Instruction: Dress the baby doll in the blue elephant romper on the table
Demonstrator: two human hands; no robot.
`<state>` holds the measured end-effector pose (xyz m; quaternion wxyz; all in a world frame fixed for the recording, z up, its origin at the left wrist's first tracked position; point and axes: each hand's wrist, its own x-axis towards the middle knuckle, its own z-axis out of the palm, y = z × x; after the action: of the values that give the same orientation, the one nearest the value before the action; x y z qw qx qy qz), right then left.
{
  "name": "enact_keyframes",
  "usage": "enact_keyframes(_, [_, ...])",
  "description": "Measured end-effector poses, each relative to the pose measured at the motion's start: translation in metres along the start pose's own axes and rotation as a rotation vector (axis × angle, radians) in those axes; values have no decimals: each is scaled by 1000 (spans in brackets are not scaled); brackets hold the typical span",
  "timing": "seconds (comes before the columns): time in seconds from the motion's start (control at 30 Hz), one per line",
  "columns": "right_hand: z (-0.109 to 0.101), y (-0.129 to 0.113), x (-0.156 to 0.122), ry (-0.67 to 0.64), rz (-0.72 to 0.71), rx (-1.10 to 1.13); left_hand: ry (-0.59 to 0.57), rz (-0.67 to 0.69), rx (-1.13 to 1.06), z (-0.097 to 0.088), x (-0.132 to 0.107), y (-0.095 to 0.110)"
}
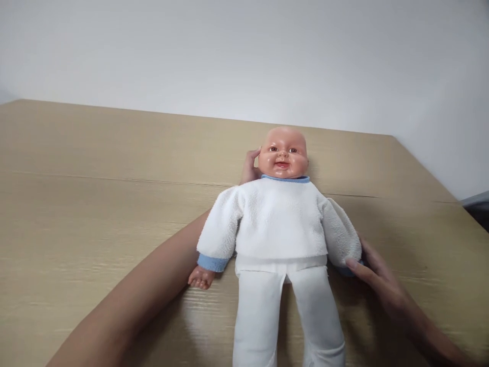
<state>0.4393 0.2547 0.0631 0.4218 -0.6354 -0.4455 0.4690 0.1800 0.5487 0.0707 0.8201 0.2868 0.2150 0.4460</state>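
A bald baby doll [281,219] in a white fleece top with blue collar and cuffs and white trousers faces up toward me. My left hand [250,165] is at the back and side of the doll's head, with most of its fingers hidden behind it; my left forearm passes under the doll's arm. On the other side, my right hand [376,272] grips the doll's sleeve near the blue cuff, thumb in front and fingers behind. The doll's lower legs run out of the bottom of the view.
Beneath the doll spreads a light wooden table [95,214] with a seam running across it. A pale wall [229,56] rises behind its far edge. Something dark [479,209] shows past the table's right edge.
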Motion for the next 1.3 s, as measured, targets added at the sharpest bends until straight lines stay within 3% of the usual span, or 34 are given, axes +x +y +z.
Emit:
enact_keyframes(0.27, [8,3,-5,98,3,-265,-35,-142,58,-24,25,6])
enact_keyframes(0.4, [8,3,-7,58,-31,-339,-76,-134,98,-33,31,8])
enact_keyframes(0.5, [6,5,-9,35,-75,-380,-70,-113,75,-32,30,8])
enact_keyframes(0.73, [12,2,-13,70,-84,-420,-97,-217,35,-27,29,13])
enact_keyframes(0.87, [17,-2,-14,64,-96,-402,-140,-220,34,-24,29,14])
enact_keyframes(1.03, [19,-3,-14,86,-108,-419,-81,-212,54,-21,29,14])
enact_keyframes(1.3, [23,-5,-12,109,-126,-381,-119,-219,-12,-23,34,14])
